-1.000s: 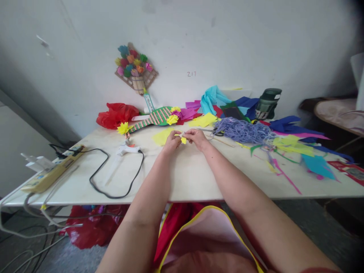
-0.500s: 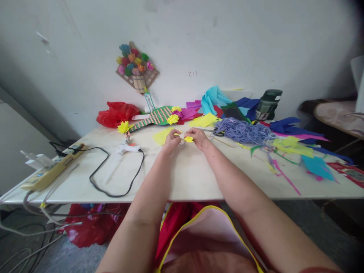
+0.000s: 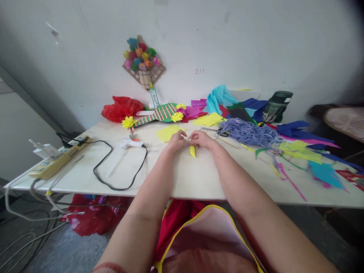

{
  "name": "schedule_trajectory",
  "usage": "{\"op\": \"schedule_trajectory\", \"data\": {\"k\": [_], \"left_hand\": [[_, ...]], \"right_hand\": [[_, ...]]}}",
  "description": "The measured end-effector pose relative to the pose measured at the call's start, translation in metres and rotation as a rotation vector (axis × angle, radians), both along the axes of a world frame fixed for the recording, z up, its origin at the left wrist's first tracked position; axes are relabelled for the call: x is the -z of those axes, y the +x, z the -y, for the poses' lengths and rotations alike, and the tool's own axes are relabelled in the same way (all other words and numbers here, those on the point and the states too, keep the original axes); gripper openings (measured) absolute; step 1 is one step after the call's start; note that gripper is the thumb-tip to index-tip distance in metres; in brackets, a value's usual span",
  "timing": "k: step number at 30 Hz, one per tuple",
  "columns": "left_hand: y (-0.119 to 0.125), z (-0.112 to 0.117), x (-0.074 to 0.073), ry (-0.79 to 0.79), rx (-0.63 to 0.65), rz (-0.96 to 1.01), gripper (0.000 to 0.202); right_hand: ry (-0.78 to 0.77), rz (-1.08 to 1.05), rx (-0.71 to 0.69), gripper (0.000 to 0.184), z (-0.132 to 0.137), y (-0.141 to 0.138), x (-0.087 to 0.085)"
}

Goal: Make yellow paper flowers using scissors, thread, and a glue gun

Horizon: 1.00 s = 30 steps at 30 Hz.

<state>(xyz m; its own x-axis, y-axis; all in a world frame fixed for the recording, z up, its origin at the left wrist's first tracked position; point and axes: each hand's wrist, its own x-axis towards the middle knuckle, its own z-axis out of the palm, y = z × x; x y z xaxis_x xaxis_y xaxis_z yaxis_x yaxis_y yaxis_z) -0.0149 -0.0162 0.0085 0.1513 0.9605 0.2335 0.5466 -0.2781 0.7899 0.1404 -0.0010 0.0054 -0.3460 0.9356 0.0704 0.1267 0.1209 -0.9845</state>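
My left hand (image 3: pixel 176 141) and my right hand (image 3: pixel 201 139) are close together over the middle of the white table (image 3: pixel 182 174), fingers curled in a pinch. Between them hangs a small folded piece of yellow paper (image 3: pixel 192 150), pointing down toward me; the right hand's fingers hold its top end, and the left hand's fingertips are pinched beside it. A flat yellow paper sheet (image 3: pixel 167 132) lies just behind the left hand.
A glue gun (image 3: pixel 131 143) with a black cord and a power strip (image 3: pixel 58 160) lie at left. Purple yarn (image 3: pixel 247 132), coloured paper scraps (image 3: pixel 301 151), a striped paper guitar (image 3: pixel 159 113), a red bag (image 3: pixel 122 108) and a green flask (image 3: pixel 277 106) line the back.
The yellow piece has turned from lying across between my fingers to hanging downward. My hands dropped slightly toward the table, and the camera shifted a little.
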Motion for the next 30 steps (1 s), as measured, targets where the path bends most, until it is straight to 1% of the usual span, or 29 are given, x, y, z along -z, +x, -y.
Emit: {"op": "schedule_trajectory", "data": {"k": [3, 8, 17, 21, 27, 30], "left_hand": [[-0.002, 0.000, -0.003, 0.019, -0.024, -0.007, 0.031], [-0.002, -0.001, -0.004, 0.072, -0.028, 0.017, 0.032], [0.000, -0.007, 0.005, 0.230, 0.041, 0.020, 0.028], [0.003, -0.008, 0.005, 0.327, 0.073, 0.005, 0.029], [0.008, -0.007, 0.005, 0.397, 0.087, -0.027, 0.028], [0.010, -0.007, 0.004, 0.408, 0.099, -0.030, 0.027]], "right_hand": [[0.014, 0.007, 0.003, 0.024, -0.001, -0.001, 0.000], [-0.023, 0.065, 0.030, 0.014, 0.000, -0.001, -0.003], [-0.039, 0.104, 0.048, 0.014, 0.001, 0.000, -0.005], [-0.035, 0.127, 0.042, 0.015, 0.000, 0.000, -0.004], [-0.002, 0.182, 0.042, 0.005, 0.004, -0.003, -0.008], [0.010, 0.217, 0.034, 0.010, 0.006, -0.004, -0.011]]}}
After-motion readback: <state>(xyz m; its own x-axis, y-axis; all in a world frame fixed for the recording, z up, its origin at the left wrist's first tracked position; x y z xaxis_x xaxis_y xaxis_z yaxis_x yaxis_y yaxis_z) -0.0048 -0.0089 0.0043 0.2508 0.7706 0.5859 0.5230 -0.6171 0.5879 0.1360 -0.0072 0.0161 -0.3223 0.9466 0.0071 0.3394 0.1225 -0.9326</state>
